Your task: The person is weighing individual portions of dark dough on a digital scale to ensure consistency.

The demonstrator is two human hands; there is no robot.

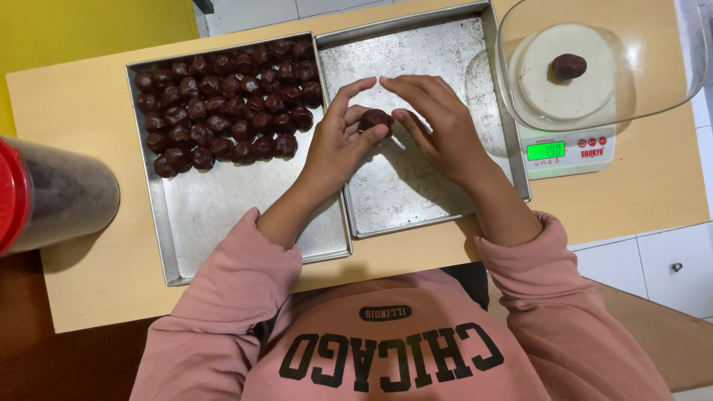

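The grip of the left hand (338, 145) is closed on a small, dark brown, roughly round ball of soft dough (376, 119), pinched between thumb and fingertips, while the right hand (438, 126) curves in from the other side with its fingertips at or just short of the ball, fingers loosely bent and holding nothing of its own. Seen from the head camera, the ball hangs just above the left part of the empty rectangular grey metal tray (416, 193), whose floor is dulled, scratched and dusted with dark crumbs. Touching that tray on its left is a second rectangular metal tray (223, 215), its far half packed with rows of matching dark brown balls (230, 104), glossy and slightly lumpy, set close so they fill the space in order; the near half is bare metal. To the right, on the pale wooden worktop (89, 245), stands a white digital kitchen scale (568, 152) carrying a clear plastic bowl (653, 89) with one more dark ball (569, 66) inside, apparently for weighing. A red-lidded clear jar of dark contents (59, 197) lies at the left edge.
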